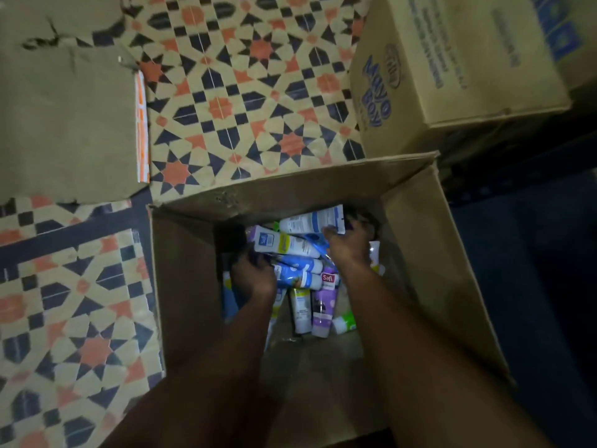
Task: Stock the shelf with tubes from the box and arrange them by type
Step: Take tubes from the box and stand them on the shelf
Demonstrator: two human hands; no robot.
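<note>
noting, at far left, a flattened cardboard sheet (64, 124) lying on the patterned tile floor (242, 92), well apart from the work. moving right, reaching both arms down into the open box (181, 286), standing on that floor with its flaps up. burying the left hand (253, 273) among the tubes (298, 270) with fingers curled downward; being unable to tell in the dim light whether gripping one or only digging. finding the tubes heaped loose and crisscrossed over the far half of the box bottom: a blue-labelled white tube (284, 244) lying across blue ones, with a purple tube (324, 302) and a green-and-white tube (345, 323) lying nearer. judging them to be light, soft-walled plastic, glossy and probably slippery, stiff only at the cap and the crimped tail; so favouring a hold round the mid-body or just behind the cap, without squeezing hard. curling the fingers of the right hand (347, 247) over the right end of the topmost white tube (311, 219), apparently pinching it. expecting the overlap to be the main hindrance, with any lift likely shifting the neighbours, and the tall box walls crowding both wrists. passing further right, a printed carton (452, 69) standing just beside the box's far corner, then darkness; seeing no shelf.
</note>
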